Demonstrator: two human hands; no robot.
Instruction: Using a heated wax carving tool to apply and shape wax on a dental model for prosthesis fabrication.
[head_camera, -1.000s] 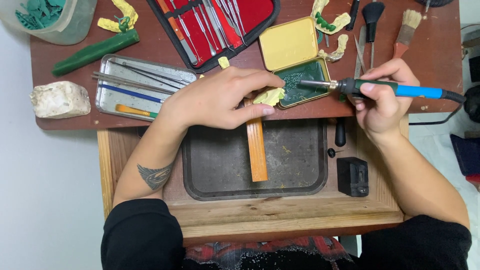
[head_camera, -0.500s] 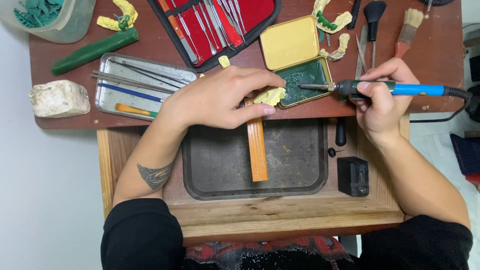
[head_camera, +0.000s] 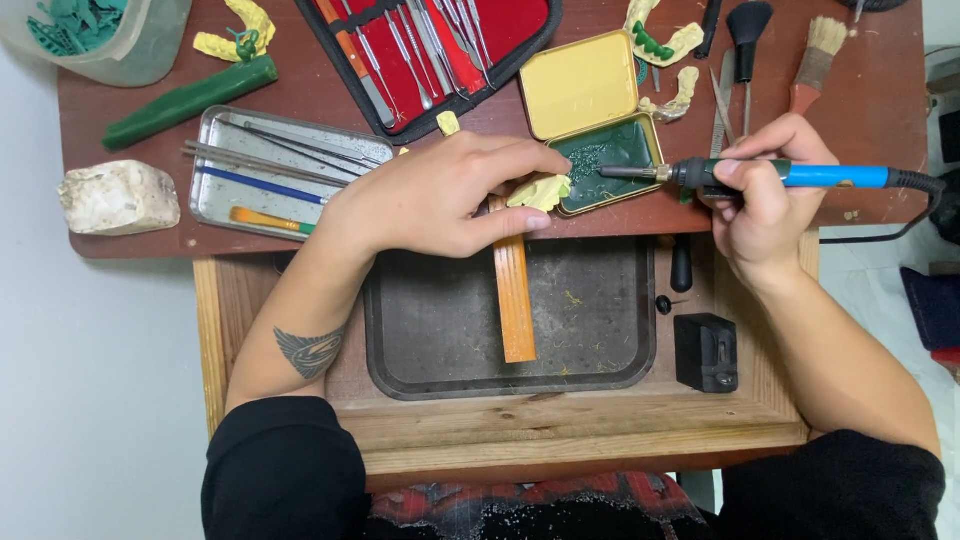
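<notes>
My left hand (head_camera: 445, 195) grips a small yellow plaster cast (head_camera: 540, 191) at the table's front edge, above an orange wooden peg (head_camera: 514, 295). My right hand (head_camera: 765, 190) holds a blue-handled electric heating tool (head_camera: 780, 175) like a pen. Its metal tip reaches left into an open yellow tin (head_camera: 590, 95) whose lower half holds dark green wax (head_camera: 612, 160). The cast sits just left of the tin, close to the tool's tip.
A red tool case (head_camera: 440, 45), a metal tray (head_camera: 215, 180) of instruments, a green wax stick (head_camera: 190, 100), a white stone block (head_camera: 118, 197), brushes (head_camera: 815, 55) and more yellow casts (head_camera: 665, 45) lie on the brown table. Below is a wooden drawer (head_camera: 770, 400) with a dark tray (head_camera: 600, 330) and a black box (head_camera: 706, 352).
The tool's tip has shifted slightly within the tin's green wax. My left hand keeps the cast in the same spot.
</notes>
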